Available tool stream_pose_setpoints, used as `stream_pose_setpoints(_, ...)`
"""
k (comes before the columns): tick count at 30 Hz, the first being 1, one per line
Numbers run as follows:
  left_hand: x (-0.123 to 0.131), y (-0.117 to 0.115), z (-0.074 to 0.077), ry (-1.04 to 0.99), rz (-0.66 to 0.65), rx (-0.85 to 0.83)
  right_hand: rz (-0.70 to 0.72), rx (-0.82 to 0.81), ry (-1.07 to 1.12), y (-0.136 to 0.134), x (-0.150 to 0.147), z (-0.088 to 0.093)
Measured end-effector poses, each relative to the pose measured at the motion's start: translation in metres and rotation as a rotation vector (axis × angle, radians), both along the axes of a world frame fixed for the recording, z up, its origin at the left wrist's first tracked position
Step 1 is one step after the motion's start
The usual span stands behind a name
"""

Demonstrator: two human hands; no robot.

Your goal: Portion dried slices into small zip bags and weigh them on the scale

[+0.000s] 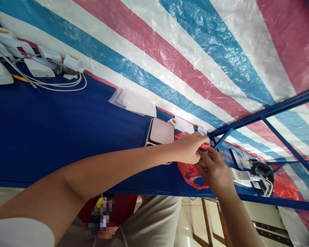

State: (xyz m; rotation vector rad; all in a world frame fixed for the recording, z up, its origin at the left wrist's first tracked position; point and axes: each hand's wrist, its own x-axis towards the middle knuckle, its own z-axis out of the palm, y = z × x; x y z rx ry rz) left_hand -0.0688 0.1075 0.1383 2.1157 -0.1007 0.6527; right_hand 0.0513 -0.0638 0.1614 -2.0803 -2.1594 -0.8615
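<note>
A crumpled red plastic bag (189, 173) lies on the blue table (67, 120), right of the middle. My left hand (190, 147) reaches across to it, its fingers closed on a gathered part of the bag. Close against it, my right hand (215, 169) has its fingers bent around something at the bag's opening, too hidden to name. Just left of the bag sits a stack of flat boxes with a pale top (162, 131), partly covered by my left forearm.
White adapters (50, 54) and looped cables stand at the back left. Clear bags and white paper (139, 103) lie along the striped sheet (149, 41). A blue metal frame (265, 113), more cables and another red bag (285, 187) are on the right.
</note>
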Motion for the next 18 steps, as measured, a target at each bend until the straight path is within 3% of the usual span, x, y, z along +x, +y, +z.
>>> stream_pose_setpoints(5,-0.002,0.005,-0.002,-0.015,-0.02,-0.047,0.041,0.086,0.187,0.003,0.003,-0.002)
stream_pose_setpoints(10,-0.002,0.006,-0.001,-0.031,-0.042,-0.098,0.033,0.132,0.229,0.002,0.008,-0.006)
stream_pose_setpoints(18,0.001,0.011,0.003,-0.129,-0.099,0.086,-0.021,0.11,0.246,-0.001,0.014,-0.01)
